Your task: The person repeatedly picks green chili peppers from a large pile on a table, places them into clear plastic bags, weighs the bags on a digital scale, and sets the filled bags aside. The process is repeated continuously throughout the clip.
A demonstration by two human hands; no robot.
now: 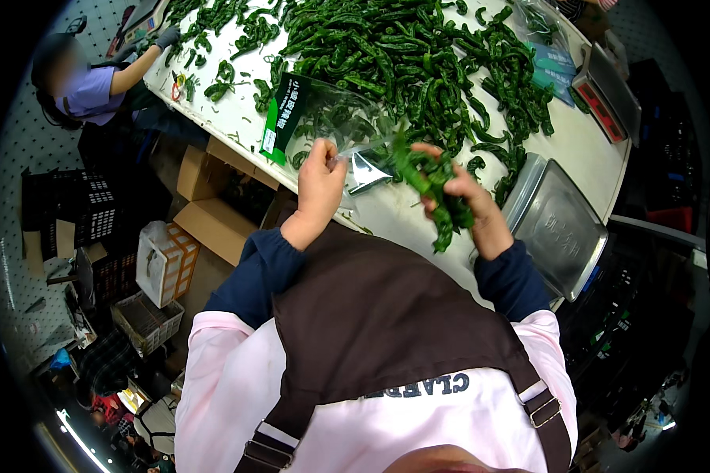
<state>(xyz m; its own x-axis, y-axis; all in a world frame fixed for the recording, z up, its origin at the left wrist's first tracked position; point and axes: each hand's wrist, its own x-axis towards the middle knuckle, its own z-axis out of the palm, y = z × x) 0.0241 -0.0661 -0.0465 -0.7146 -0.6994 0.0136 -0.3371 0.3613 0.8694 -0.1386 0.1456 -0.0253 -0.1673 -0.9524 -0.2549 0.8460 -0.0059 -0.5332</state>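
Between the thumb and fingers of my left hand is the edge of a clear plastic bag. The bag lies on the white table and has a green and black printed panel bearing writing. Through its film I see green peppers, though whether they lie inside or beneath is unclear. My right hand grips a bunch of wrinkled green peppers, just right of the bag's mouth. Beyond both hands spreads a large heap of green peppers.
A scale with a steel pan stands to my right, another scale farther back. Printed bags lie near it. Scissors rest by the left edge, where a gloved co-worker handles peppers. An open cardboard box sits below.
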